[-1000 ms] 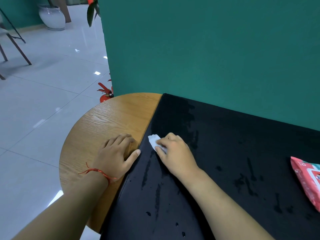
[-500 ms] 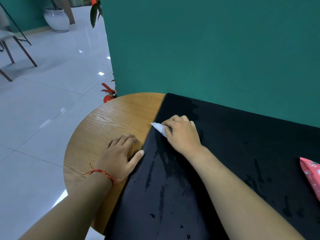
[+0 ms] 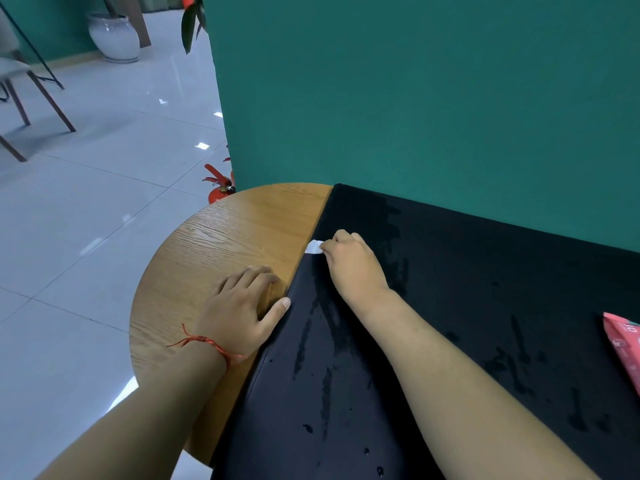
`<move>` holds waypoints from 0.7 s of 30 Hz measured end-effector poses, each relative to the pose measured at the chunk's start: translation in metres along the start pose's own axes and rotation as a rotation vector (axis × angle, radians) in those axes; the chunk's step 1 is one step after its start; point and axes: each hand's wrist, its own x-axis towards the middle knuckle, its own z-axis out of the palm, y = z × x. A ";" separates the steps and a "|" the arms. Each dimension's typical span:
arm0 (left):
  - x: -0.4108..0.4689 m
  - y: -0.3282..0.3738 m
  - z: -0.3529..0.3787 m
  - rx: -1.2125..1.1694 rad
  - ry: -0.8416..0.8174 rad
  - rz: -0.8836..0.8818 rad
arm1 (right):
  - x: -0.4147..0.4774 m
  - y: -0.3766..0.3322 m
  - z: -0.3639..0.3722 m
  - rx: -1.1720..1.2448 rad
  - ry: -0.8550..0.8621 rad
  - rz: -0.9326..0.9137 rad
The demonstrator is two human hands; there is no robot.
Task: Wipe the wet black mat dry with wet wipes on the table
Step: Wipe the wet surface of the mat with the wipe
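Over the last second the right hand slides the wet wipe away from the person along the left border of the black mat, from a spot level with the left hand's thumb up toward the far left corner by the green wall. That stroke covers only the strip beside the edge. Dark wet streaks and drops show on the mat nearer the person and out toward the right, so by my judgement most of the drying is yet to be done. The wipe now lies at the very edge of the mat, where it meets the bare wooden surface. Only a small white corner pokes out to the left; the rest is hidden under the hand. The right fingers are curled down over the wipe and bunched together, pressing it onto the mat. Whether the thumb pinches it from below cannot be told. The left hand, with a red cord at the wrist, rests palm down on the wood just beside the mat. Its fingers are loosely bent and close together, and the thumb reaches out to touch the mat's border, seemingly to steady it. A pink pack of wipes lies on the mat at the right rim of the view, well apart from both hands.
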 end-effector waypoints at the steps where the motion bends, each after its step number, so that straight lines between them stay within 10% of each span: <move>1: 0.000 0.000 0.000 0.000 -0.002 -0.001 | 0.004 0.002 0.000 0.010 -0.003 0.005; 21: 0.001 -0.002 0.004 -0.001 0.009 -0.007 | -0.053 -0.025 -0.039 0.395 -0.325 -0.112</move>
